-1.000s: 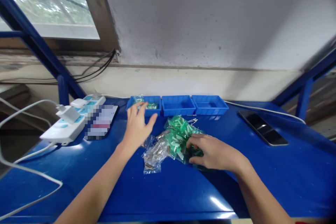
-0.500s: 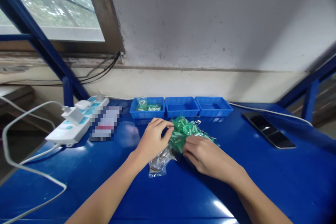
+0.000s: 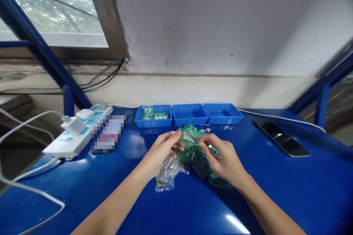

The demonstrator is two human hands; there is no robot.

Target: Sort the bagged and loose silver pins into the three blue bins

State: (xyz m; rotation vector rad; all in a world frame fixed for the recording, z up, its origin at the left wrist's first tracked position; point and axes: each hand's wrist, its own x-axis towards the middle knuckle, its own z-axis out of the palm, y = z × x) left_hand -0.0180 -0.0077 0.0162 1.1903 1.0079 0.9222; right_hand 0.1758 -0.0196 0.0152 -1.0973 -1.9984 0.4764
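My left hand [image 3: 164, 150] is closed, thumb and fingers pinching the left side of a crumpled green plastic bag [image 3: 190, 136]. My right hand [image 3: 222, 156] pinches the bag's right side, and part of the green plastic hangs below that hand. Thin shiny metal pieces and pale strips show in and around the green plastic; their exact kind is hard to make out. Below my left hand lies a clear plastic bag [image 3: 167, 172] with small brass-coloured metal parts inside.
Three blue bins stand in a row at the back; the left bin [image 3: 153, 123] holds green packets, beside the middle bin [image 3: 191, 121] and right bin [image 3: 224, 119]. A white power strip [image 3: 67, 143] with cables and a blurred phone [image 3: 110, 134] lie left, a black phone [image 3: 281, 137] right.
Both hands have taken hold of the green plastic and raised it a little. My right hand has turned and moved slightly right, and green plastic now hangs beneath it.
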